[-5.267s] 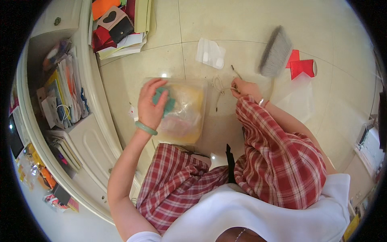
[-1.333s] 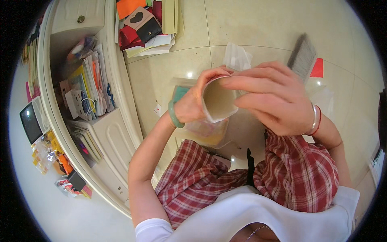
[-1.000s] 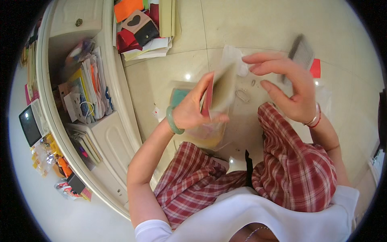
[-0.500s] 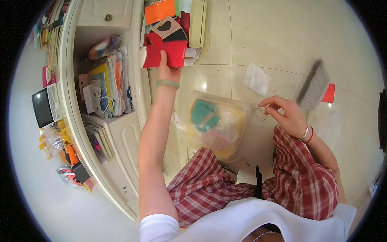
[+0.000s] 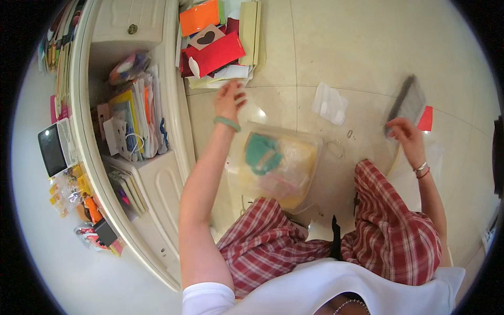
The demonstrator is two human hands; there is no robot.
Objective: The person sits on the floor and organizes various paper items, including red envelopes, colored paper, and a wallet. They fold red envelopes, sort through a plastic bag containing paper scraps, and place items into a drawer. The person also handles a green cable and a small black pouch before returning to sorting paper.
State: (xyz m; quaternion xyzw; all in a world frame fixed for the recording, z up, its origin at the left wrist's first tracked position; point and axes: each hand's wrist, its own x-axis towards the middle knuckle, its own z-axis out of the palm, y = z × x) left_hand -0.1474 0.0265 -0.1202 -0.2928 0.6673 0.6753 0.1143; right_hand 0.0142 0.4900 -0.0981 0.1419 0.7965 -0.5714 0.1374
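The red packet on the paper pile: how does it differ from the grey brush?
The red packet is bright red and looks flat; the grey brush looks thicker and bristly. The packet lies on the paper pile by the cabinet, while the brush is on the tiled floor, farther right. Both are longer than wide and slant across the view.

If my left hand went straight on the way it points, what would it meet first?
Probably the white paper at the near edge of the paper pile, just ahead of your left hand, though the hand's height is unclear.
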